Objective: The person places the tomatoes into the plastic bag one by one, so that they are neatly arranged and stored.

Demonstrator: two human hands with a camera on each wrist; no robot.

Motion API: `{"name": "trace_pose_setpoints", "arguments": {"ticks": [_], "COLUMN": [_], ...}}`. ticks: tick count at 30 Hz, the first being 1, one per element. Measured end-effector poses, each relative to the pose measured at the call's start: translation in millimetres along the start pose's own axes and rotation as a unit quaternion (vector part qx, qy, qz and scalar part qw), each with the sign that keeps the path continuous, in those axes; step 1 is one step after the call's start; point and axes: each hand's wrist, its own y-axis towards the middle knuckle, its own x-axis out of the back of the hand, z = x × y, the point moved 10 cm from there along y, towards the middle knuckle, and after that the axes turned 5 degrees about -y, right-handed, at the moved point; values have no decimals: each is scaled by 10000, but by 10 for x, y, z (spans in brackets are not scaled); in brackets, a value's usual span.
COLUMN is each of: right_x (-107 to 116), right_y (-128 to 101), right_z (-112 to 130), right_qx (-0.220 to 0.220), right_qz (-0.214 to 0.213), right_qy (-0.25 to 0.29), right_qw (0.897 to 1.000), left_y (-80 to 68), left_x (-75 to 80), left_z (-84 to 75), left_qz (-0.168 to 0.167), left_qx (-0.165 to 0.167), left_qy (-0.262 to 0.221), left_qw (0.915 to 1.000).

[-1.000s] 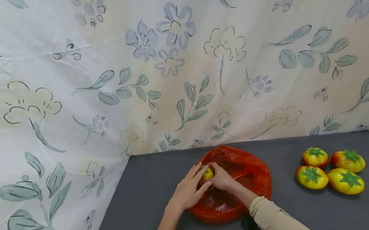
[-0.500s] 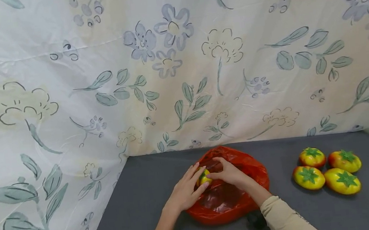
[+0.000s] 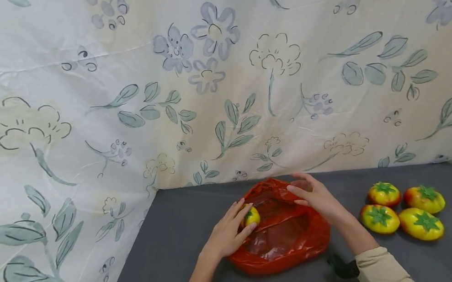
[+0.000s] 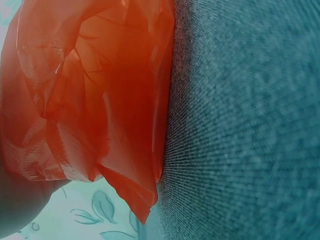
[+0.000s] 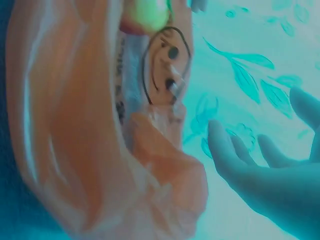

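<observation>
We locate the left hand (image 3: 227,235) at the 9 o'clock rim of the red plastic bag (image 3: 286,240), which lies on the grey table (image 3: 170,238). Its fingers are curled round a small yellow-green toy tomato (image 3: 252,215) and hold it at the bag's mouth. In the left wrist view only the crumpled bag (image 4: 95,100) and the grey table (image 4: 250,125) show clearly; the fingers themselves are out of frame there.

We find the right hand (image 3: 316,196) raised above the 1 o'clock edge of the bag, apart from the tomato. Its fingers are spread and nearly straight, and they hold nothing. The right wrist view confirms this: the fingers (image 5: 235,160) are extended in free air beside the bag (image 5: 75,125), and the tomato (image 5: 147,12) shows at the top of that frame. A smiley face is printed on the bag film.

At 3 o'clock from the bag, well apart from it, four more toy tomatoes (image 3: 403,209) rest in a close cluster on the table. A floral cloth backdrop (image 3: 220,82) stands behind and to the left of the table.
</observation>
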Motion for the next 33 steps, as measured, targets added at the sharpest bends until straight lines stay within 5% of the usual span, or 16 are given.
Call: {"name": "trace_pose_setpoints", "arguments": {"ticks": [10, 15, 19, 24, 33], "right_x": [619, 888, 1268, 1868, 2355], "right_y": [-255, -322, -209, -6, -307], "right_z": [102, 134, -169, -775, -916], "right_qx": [341, 513, 465, 587, 434], "right_qz": [-1629, -2072, -2413, -3135, -3996], "right_qy": [68, 401, 658, 932, 929], "right_qw": [9860, 9761, 9671, 9432, 9109], "left_y": [20, 28, 25, 38, 50], "left_x": [26, 38, 45, 28, -28], "left_z": [5, 5, 12, 14, 7], "left_qz": [-4, 8, -13, 16, 52], "left_qx": [-57, -49, -38, -14, 39], "left_qy": [61, 81, 78, 57, -7], "left_qw": [10000, 10000, 10000, 10000, 10000]}}
